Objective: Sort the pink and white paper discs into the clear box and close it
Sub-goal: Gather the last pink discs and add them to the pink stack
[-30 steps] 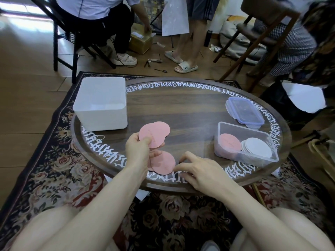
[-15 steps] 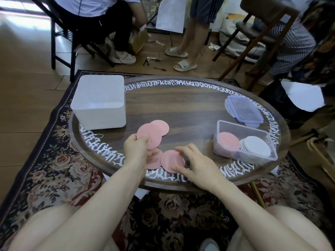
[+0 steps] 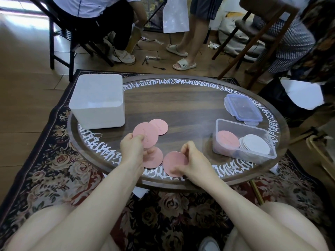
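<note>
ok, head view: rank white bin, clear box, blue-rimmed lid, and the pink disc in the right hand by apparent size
1. white bin
2. clear box
3. blue-rimmed lid, though it lies farther away, so its gap to the box is unsure
4. pink disc held by the right hand
</note>
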